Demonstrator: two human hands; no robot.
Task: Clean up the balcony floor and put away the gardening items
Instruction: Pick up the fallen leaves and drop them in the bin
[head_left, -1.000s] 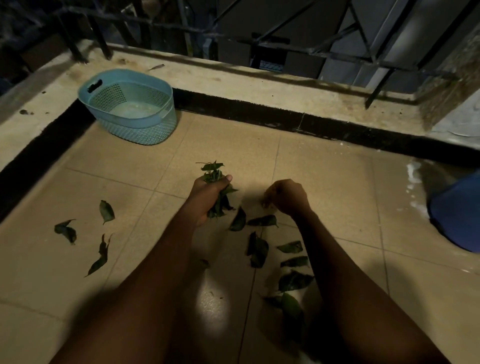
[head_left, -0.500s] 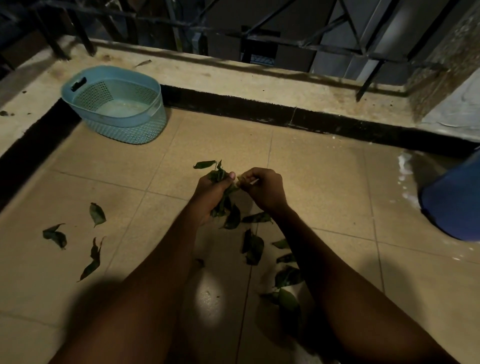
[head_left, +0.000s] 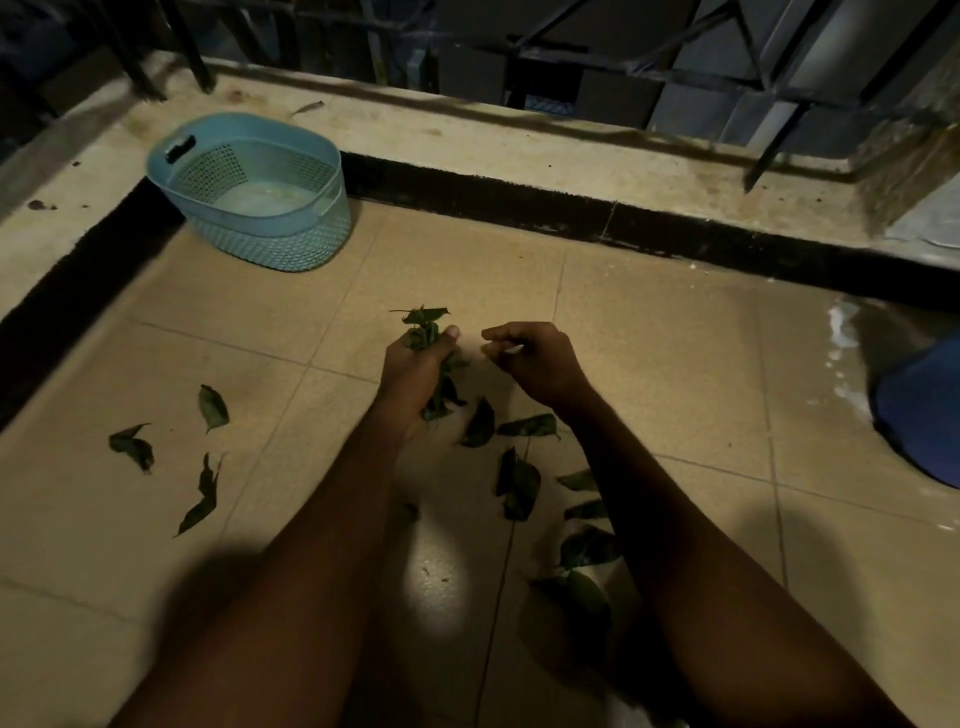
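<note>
My left hand (head_left: 415, 374) grips a bunch of leaves (head_left: 427, 332), my right hand (head_left: 535, 364) curls on I can't tell what, loose leaves (head_left: 517, 483) litter centre and left, and the upper-left basket (head_left: 270, 244) looks leafless.

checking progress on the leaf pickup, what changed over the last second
The right hand rose from the tiled floor to the bunch of dark green leaves gripped in the left hand, then drew back to the right; its fingers are curled, and whether they pinch anything is unclear. The left hand's grip, the loose green leaves on the floor and the light blue perforated plastic basket stayed as they were.
</note>
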